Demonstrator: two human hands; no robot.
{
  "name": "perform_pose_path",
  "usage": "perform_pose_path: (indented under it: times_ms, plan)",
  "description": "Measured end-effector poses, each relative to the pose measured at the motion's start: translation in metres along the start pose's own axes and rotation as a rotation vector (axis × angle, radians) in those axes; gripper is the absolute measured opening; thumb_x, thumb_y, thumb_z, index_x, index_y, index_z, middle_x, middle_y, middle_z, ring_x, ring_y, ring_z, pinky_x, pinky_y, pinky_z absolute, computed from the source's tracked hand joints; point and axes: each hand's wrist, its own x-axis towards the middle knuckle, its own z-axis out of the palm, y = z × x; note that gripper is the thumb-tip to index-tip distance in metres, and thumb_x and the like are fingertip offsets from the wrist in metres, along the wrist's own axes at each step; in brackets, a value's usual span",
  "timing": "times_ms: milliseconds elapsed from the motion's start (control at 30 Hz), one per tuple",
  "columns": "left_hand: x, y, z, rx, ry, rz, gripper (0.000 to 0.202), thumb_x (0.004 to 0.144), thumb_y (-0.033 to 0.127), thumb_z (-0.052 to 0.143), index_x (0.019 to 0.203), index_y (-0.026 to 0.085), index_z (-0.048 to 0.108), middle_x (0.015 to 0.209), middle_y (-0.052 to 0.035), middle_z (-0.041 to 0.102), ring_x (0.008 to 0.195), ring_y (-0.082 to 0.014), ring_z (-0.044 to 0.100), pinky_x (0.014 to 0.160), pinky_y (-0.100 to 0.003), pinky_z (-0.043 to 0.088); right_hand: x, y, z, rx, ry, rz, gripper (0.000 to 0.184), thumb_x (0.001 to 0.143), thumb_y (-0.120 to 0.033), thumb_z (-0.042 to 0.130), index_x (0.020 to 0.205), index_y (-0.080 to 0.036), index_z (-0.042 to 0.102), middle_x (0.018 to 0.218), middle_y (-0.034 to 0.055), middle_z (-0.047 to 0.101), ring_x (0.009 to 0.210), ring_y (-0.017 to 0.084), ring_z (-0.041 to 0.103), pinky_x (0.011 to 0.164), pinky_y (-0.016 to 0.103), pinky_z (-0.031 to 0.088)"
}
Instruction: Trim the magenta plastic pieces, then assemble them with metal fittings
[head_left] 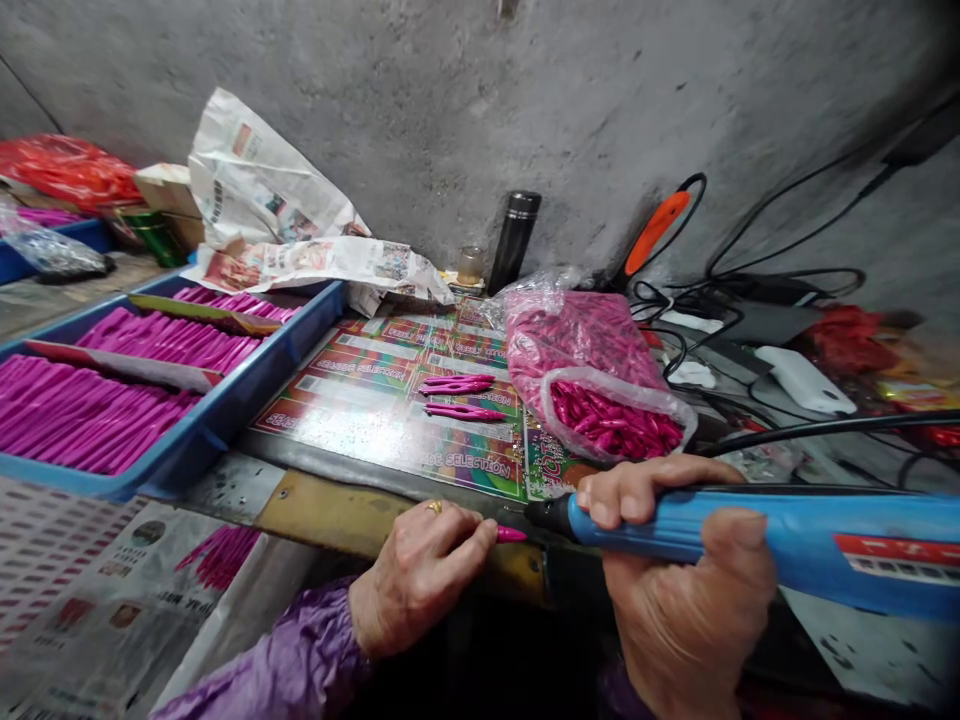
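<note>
My left hand (424, 565), with a ring on one finger, pinches a slim pink plastic piece, whose pointed tip (511, 535) sticks out to the right. Most of that piece is hidden by the fingers. My right hand (682, 590) is wrapped round a blue electric screwdriver (810, 540) with a red and white label. The tool lies almost level, its black nose close to the pink tip; I cannot tell whether they touch. Beyond the hands, a few long pink pieces (465, 412) with slits along their middles lie on a colourful printed sheet (352, 380).
On the left, a blue tray (247, 385) holds rows of pink pieces parted by card strips. A clear bag (585, 340) of small pink parts lies open behind the screwdriver. Crumpled newspaper (262, 190), a black flask (515, 240), an orange-handled tool (656, 232) and tangled cables stand by the wall.
</note>
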Motion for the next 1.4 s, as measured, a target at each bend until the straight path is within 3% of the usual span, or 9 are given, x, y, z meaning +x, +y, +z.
perform_pose_path:
  times_ms: [267,433,733,900,1067,1400]
  plan:
    - [0.000,0.002,-0.001,-0.092,-0.009,-0.060,0.015,0.097,0.005,0.054,0.109,0.009,0.063,0.089,-0.0065,0.070,0.071,-0.0147,0.060,0.063,-0.028,0.045,-0.004,0.001,-0.001,0.005,-0.016,0.004,0.036,0.081,-0.055,0.076,0.083,-0.022,0.062,0.061,-0.0057,0.054,0.054,0.013,0.050,0.059,0.030,0.049]
    - [0.000,-0.001,0.000,-0.026,0.002,0.003,0.023,0.096,0.004,0.052,0.117,0.008,0.062,0.091,-0.0079,0.070,0.073,-0.0155,0.060,0.063,-0.028,0.047,-0.004,-0.001,0.000,0.002,-0.014,0.013,0.036,0.081,-0.056,0.076,0.083,-0.023,0.062,0.061,-0.0056,0.054,0.054,0.014,0.049,0.059,0.030,0.048]
    - [0.001,0.001,-0.002,0.004,0.016,0.023,0.018,0.097,0.006,0.055,0.111,0.010,0.064,0.087,-0.0068,0.070,0.071,-0.0149,0.061,0.061,-0.027,0.047,-0.004,-0.001,0.003,0.001,-0.014,0.009,0.036,0.082,-0.056,0.075,0.083,-0.023,0.061,0.062,-0.0057,0.053,0.054,0.013,0.049,0.059,0.030,0.048]
    - [0.000,0.001,-0.001,-0.019,0.037,-0.002,0.015,0.099,0.008,0.052,0.108,0.010,0.064,0.091,-0.0082,0.072,0.077,-0.0158,0.064,0.065,-0.028,0.048,-0.005,-0.002,0.003,0.014,-0.013,0.011,0.037,0.081,-0.056,0.076,0.083,-0.022,0.061,0.061,-0.0060,0.053,0.053,0.013,0.049,0.059,0.029,0.048]
    - [0.000,0.002,0.001,-0.115,0.019,-0.051,0.015,0.093,0.002,0.059,0.107,0.008,0.063,0.090,-0.0070,0.070,0.074,-0.0151,0.061,0.066,-0.028,0.046,-0.006,-0.003,0.004,0.015,-0.014,0.012,0.036,0.082,-0.055,0.075,0.083,-0.023,0.061,0.061,-0.0058,0.053,0.053,0.013,0.049,0.059,0.029,0.048]
    - [-0.004,0.001,0.005,-0.089,0.014,-0.029,0.011,0.094,0.004,0.059,0.103,0.010,0.060,0.091,-0.0087,0.070,0.077,-0.0163,0.062,0.069,-0.029,0.049,-0.005,-0.012,0.006,0.082,-0.021,0.083,0.042,0.076,-0.060,0.081,0.079,-0.022,0.063,0.057,-0.0062,0.049,0.050,0.012,0.047,0.054,0.027,0.046]
